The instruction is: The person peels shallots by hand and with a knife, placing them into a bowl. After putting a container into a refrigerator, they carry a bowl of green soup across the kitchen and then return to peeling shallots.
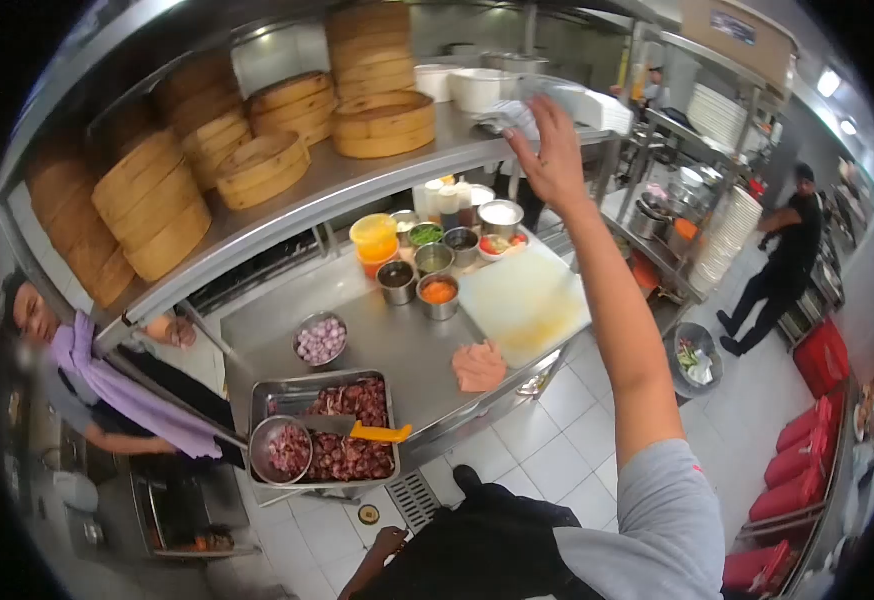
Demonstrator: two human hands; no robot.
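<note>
My right hand is raised at the upper shelf, its fingers apart beside crumpled clear plastic and a white container; I see nothing gripped in it. Low near my apron, my left hand hangs with its fingers curled and nothing visible in it. On the steel counter, a tray of dark chopped meat bears a yellow-handled knife and a bowl of meat pieces. Raw pale meat lies beside the stained white cutting board.
Bamboo steamers stand along the shelf. Sauce and garnish containers and a bowl of small onions sit below. One person stands at left, another at right near a waste bin.
</note>
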